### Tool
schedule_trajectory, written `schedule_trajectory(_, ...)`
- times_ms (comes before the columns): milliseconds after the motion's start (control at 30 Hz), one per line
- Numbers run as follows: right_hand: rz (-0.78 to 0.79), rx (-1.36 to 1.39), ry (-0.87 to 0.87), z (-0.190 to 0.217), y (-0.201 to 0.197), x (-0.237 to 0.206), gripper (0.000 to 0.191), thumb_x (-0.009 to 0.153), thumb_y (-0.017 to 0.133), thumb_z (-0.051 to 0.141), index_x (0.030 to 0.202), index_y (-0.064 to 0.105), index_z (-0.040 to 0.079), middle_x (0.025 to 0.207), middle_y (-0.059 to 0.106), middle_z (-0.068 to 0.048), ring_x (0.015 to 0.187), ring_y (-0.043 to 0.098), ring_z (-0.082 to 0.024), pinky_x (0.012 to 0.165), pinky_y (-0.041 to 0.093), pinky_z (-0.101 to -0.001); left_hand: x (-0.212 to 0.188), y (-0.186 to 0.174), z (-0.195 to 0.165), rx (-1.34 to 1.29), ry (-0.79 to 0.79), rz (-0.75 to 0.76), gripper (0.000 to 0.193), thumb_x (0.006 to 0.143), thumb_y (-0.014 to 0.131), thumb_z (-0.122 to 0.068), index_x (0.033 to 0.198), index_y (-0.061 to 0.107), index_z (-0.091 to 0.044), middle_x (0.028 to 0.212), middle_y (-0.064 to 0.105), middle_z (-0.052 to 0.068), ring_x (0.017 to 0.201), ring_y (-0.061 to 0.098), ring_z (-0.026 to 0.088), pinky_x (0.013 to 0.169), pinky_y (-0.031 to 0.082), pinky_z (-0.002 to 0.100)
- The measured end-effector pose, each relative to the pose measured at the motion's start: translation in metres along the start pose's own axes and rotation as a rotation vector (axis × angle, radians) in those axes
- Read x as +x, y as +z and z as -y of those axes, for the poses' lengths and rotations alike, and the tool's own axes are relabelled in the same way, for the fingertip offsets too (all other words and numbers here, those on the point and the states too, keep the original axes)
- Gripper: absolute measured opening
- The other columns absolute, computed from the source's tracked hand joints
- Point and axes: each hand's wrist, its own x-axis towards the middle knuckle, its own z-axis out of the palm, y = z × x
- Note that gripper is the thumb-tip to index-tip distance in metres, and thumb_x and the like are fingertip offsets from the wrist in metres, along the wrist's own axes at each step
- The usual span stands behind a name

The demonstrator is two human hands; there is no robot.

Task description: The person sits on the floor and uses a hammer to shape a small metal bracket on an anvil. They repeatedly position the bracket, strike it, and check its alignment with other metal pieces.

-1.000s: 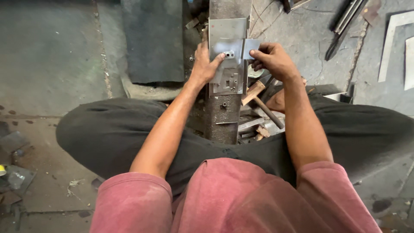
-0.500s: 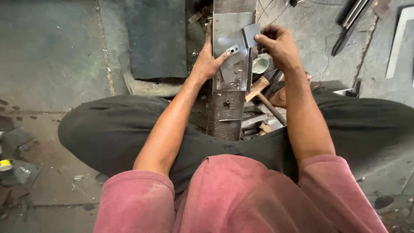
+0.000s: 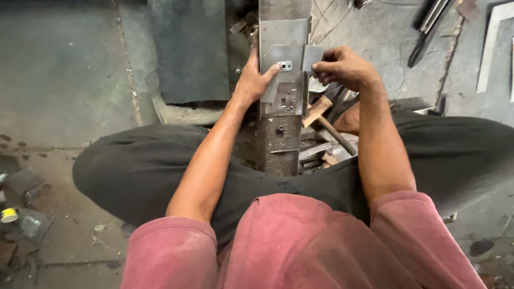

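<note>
I sit on the floor with a heavy steel block (image 3: 282, 136) standing between my knees. On its top lies a small grey sheet-metal plate (image 3: 278, 64) with a slotted hole. My left hand (image 3: 256, 79) presses that plate down, thumb next to the slot. My right hand (image 3: 342, 67) pinches the plate's bent right-hand flap (image 3: 312, 53) between thumb and fingers. A second metal piece with holes (image 3: 284, 99) lies just below on the block.
A wooden-handled hammer (image 3: 326, 120) and metal scraps (image 3: 318, 152) lie right of the block. A dark slab (image 3: 190, 51) lies at the left on the concrete floor. Long tools (image 3: 428, 27) and pale metal strips (image 3: 490, 45) are at the upper right. Small clutter (image 3: 21, 214) sits at the left edge.
My right hand moved down from the top of the plate to its right flap. The left hand stays pressed on the plate. The view shifted slightly.
</note>
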Motion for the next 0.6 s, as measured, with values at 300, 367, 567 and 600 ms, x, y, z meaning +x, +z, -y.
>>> schedule_trajectory(300, -0.03, -0.064, -0.006, -0.009, 0.004, -0.004, 0.023, 0.094, 0.074, 0.018, 0.108, 0.072, 0.0, 0.09, 0.074, -0.006, 0.076, 0.069, -0.011, 0.066, 0.057, -0.0253, 0.001, 0.001, -0.009, -0.109, 0.053, -0.095, 0.076, 0.1, 0.067, -0.016, 0.162, 0.025, -0.002, 0.16, 0.045, 0.023, 0.145, 0.047, 0.028, 0.12, 0.036, 0.036)
schedule_trajectory(367, -0.019, -0.17, 0.05, -0.012, 0.003, -0.01, 0.026, 0.093, 0.075, 0.021, 0.11, 0.073, 0.002, 0.091, 0.075, -0.006, 0.076, 0.069, -0.012, 0.066, 0.056, -0.0269, 0.0, 0.0, -0.012, -0.154, -0.008, -0.115, 0.064, 0.105, 0.058, -0.016, 0.162, 0.03, -0.004, 0.161, 0.047, 0.02, 0.146, 0.047, 0.026, 0.122, 0.035, 0.035)
schedule_trajectory(567, -0.402, -0.485, -0.339, 0.018, 0.01, -0.049, 0.03, 0.095, 0.076, 0.026, 0.112, 0.072, 0.001, 0.095, 0.076, -0.012, 0.082, 0.072, -0.019, 0.075, 0.057, -0.034, 0.022, -0.006, -0.008, -0.152, -0.109, -0.166, 0.055, 0.108, 0.051, -0.025, 0.157, 0.041, -0.001, 0.149, 0.06, 0.019, 0.137, 0.057, 0.027, 0.118, 0.041, 0.036)
schedule_trajectory(600, -0.47, -0.51, -0.432, 0.026, 0.012, -0.063, 0.029, 0.096, 0.076, 0.025, 0.112, 0.072, 0.001, 0.096, 0.076, -0.012, 0.083, 0.073, -0.02, 0.077, 0.058, -0.0342, 0.03, -0.008, -0.004, -0.106, -0.116, -0.197, 0.052, 0.109, 0.053, -0.028, 0.152, 0.045, 0.001, 0.148, 0.058, 0.019, 0.136, 0.055, 0.027, 0.116, 0.04, 0.037)
